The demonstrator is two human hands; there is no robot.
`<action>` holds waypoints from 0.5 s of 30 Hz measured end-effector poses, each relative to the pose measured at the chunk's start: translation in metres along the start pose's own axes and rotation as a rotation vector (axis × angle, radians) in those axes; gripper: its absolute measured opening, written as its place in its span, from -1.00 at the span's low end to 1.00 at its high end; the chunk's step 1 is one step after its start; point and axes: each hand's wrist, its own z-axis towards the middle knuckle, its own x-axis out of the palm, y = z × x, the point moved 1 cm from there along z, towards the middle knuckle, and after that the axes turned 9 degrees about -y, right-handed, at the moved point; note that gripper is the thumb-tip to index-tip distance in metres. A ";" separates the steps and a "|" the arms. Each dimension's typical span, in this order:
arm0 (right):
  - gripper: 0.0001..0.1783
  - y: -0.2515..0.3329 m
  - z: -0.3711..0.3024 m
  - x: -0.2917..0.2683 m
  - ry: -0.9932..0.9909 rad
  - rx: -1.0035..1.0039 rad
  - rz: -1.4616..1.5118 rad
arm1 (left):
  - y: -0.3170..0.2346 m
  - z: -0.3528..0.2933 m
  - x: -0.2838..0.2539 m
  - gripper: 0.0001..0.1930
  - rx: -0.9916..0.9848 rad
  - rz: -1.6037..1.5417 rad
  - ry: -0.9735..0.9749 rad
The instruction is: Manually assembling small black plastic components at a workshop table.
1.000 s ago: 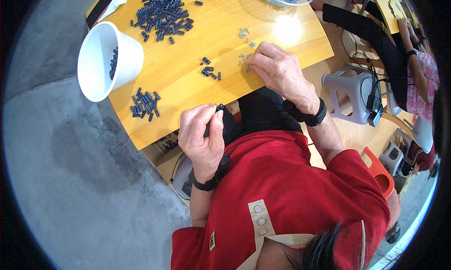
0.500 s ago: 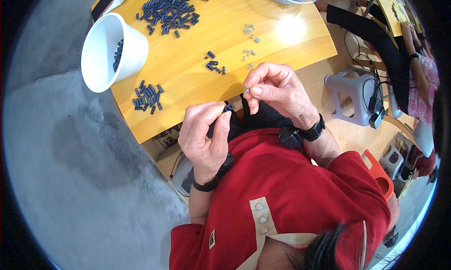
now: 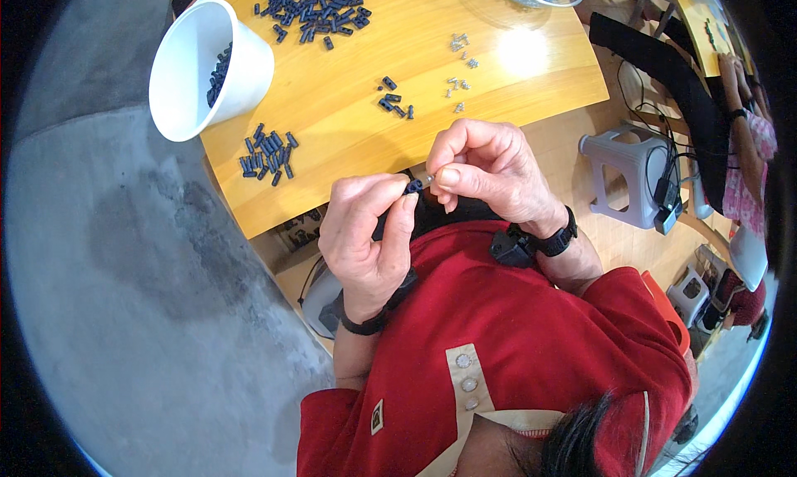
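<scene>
Head view: left hand (image 3: 365,236) pinches a small dark blue plastic piece (image 3: 413,186) at its fingertips, and right hand (image 3: 490,174) pinches a tiny silver screw (image 3: 427,180) against the piece's end, just off the wooden table (image 3: 349,136) edge. Looks mid-batch: loose blue pieces (image 3: 267,153) lie beyond the left hand with the white bowl (image 3: 207,70) holding some, spare screws (image 3: 458,83) beyond the right.

You were in a small assembly workshop. Just beyond your hands (image 3: 432,207) lay a wooden worktop (image 3: 349,128) sorted with heaps of small dark blue parts (image 3: 267,153), a scatter of tiny metal pieces (image 3: 458,83) and a white tub (image 3: 207,66). Bare concrete floor (image 3: 141,311) spread to your left, grey plastic stools (image 3: 623,174) and cables to your right.
</scene>
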 end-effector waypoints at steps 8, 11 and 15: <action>-0.88 0.002 0.000 0.002 0.002 -0.006 -0.033 | -0.003 0.002 0.001 -0.86 0.088 0.095 0.042; -0.88 0.003 -0.001 0.001 0.007 -0.027 -0.071 | -0.004 0.004 0.000 -0.85 0.130 0.148 0.065; -0.86 0.010 -0.002 0.001 -0.002 -0.076 -0.221 | -0.007 0.006 -0.001 -0.82 0.191 0.217 0.084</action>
